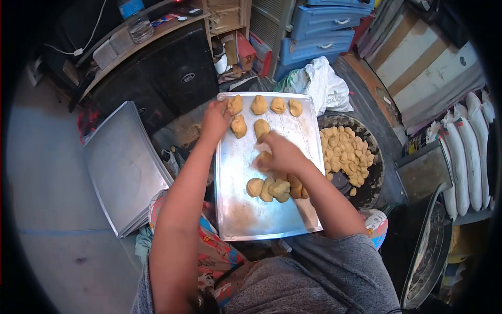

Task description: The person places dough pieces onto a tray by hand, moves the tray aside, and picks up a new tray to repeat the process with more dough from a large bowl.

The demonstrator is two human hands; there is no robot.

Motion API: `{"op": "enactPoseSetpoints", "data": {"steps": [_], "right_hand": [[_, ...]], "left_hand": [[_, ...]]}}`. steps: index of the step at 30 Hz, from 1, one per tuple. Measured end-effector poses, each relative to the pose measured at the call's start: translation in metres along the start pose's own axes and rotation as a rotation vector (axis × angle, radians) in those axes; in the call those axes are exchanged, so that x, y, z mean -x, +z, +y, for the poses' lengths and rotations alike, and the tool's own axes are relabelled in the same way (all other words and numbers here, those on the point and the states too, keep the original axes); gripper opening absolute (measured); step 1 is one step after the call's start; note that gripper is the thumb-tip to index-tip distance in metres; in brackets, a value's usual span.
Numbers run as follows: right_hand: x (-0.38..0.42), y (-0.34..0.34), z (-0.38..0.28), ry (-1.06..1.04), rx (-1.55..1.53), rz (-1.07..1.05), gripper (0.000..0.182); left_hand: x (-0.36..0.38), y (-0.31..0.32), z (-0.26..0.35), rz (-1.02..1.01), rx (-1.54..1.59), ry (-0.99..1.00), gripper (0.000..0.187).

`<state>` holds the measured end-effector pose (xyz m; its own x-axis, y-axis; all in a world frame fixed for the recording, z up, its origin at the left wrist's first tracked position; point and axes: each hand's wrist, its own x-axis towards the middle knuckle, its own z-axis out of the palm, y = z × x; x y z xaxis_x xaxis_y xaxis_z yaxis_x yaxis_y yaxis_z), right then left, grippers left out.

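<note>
A metal baking tray (238, 167) lies across my lap, with lumps of tan dough on it. At its far left corner, my left hand (215, 119) has curled fingers against a dough ball (236, 104). My right hand (282, 152) is over the middle of the tray, slightly blurred, its fingers closed around a dough ball (263, 160). Its index finger reaches another dough ball (261, 127). Several balls stand along the far edge, and one (239, 126) sits below the left corner. Nearer me is a cluster of dough balls (272, 188), partly hidden by my right forearm.
Right of the tray stands a round dark pan (377, 180) heaped with dough pieces (348, 152). Stacked metal trays (123, 162) lean at the left. Behind are a white plastic bag (332, 83), blue drawers (319, 47) and a black cabinet (178, 73). Long white bags (465, 157) line the right.
</note>
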<state>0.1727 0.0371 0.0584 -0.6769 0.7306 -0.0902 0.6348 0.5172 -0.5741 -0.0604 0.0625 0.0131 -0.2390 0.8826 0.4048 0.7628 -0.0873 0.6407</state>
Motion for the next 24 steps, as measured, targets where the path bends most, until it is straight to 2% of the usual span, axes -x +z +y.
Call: {"op": "enactPoseSetpoints", "data": {"steps": [2, 4, 6, 7, 9, 11, 12, 13, 14, 15, 16, 17, 19, 20, 21, 23, 24], "right_hand": [[0.01, 0.017, 0.008, -0.043, 0.007, -0.118, 0.052], [0.012, 0.013, 0.017, -0.049, 0.041, -0.147, 0.053], [0.008, -0.002, 0.029, -0.024, -0.202, -0.008, 0.049], [0.002, -0.004, 0.035, -0.027, -0.214, 0.207, 0.041], [-0.01, -0.009, 0.043, 0.134, -0.32, 0.498, 0.031], [-0.019, 0.0, 0.052, 0.149, -0.264, 0.466, 0.03], [-0.023, 0.004, 0.059, 0.157, -0.201, 0.433, 0.029], [-0.024, 0.005, 0.063, 0.158, -0.204, 0.438, 0.029], [-0.025, 0.006, 0.067, 0.08, -0.235, 0.415, 0.028], [-0.027, 0.008, 0.072, 0.001, -0.266, 0.39, 0.029], [-0.026, 0.006, 0.076, -0.096, -0.296, 0.44, 0.031], [-0.025, 0.007, 0.078, -0.094, -0.298, 0.44, 0.031], [-0.017, -0.003, 0.069, 0.03, -0.297, 0.523, 0.036], [-0.019, 0.004, 0.078, 0.012, -0.256, 0.508, 0.045], [-0.017, 0.003, 0.077, 0.018, -0.262, 0.512, 0.045], [-0.016, 0.001, 0.073, 0.223, -0.361, 0.388, 0.048], [-0.017, 0.002, 0.074, 0.22, -0.365, 0.393, 0.048]], "left_hand": [[-0.007, 0.007, -0.008, -0.07, 0.029, -0.046, 0.034], [-0.01, 0.018, -0.003, -0.045, 0.031, -0.043, 0.031], [-0.013, 0.02, 0.0, -0.013, 0.016, -0.043, 0.027], [-0.013, 0.02, 0.002, -0.063, 0.003, -0.045, 0.029], [-0.011, 0.021, 0.006, -0.117, -0.017, -0.046, 0.03], [-0.004, 0.027, 0.013, 0.099, -0.063, 0.088, 0.026], [-0.001, 0.028, 0.021, 0.095, -0.064, 0.094, 0.026], [0.005, 0.027, 0.034, -0.007, -0.096, 0.132, 0.027], [0.011, 0.025, 0.046, -0.108, -0.129, 0.169, 0.028], [0.018, 0.025, 0.058, -0.107, -0.131, 0.17, 0.028], [0.027, 0.025, 0.071, -0.209, -0.168, 0.212, 0.028], [0.033, 0.026, 0.078, -0.31, -0.202, 0.254, 0.028], [0.039, 0.04, 0.071, -0.335, -0.157, 0.206, 0.029], [0.04, 0.045, 0.067, -0.341, -0.152, 0.18, 0.028], [0.039, 0.045, 0.07, -0.345, -0.15, 0.158, 0.028], [0.04, 0.045, 0.08, -0.34, -0.24, 0.147, 0.027], [0.039, 0.044, 0.086, -0.326, -0.326, 0.13, 0.026]]}}
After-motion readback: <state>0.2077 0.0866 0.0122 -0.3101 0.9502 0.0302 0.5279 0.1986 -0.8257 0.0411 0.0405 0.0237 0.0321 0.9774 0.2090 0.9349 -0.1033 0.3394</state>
